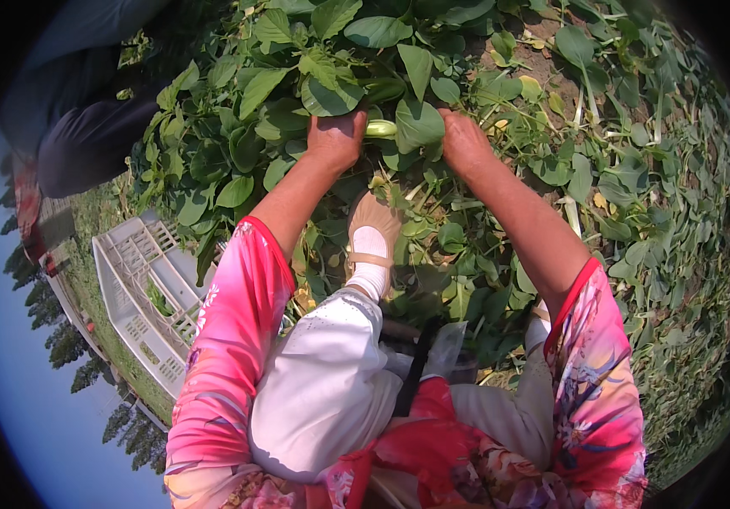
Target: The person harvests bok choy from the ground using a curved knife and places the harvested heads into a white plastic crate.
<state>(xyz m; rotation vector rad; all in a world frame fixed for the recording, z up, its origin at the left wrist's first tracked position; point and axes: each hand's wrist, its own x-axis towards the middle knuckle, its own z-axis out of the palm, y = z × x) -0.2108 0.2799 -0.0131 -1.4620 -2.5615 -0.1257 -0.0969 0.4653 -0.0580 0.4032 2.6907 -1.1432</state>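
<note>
My left hand is closed around a leafy green plant that looks like bok choy. Its pale green stem base sticks out to the right of my fist. My right hand is a short way to the right, beside a broad green leaf. Leaves cover the fingers of that hand, so I cannot see what they touch. Dense standing greens rise around and beyond my left hand.
Loose cut greens lie over the soil to the right. A white plastic crate with some greens inside stands at left. Another person's dark-trousered leg is at upper left. My tan shoe rests among leaves below my hands.
</note>
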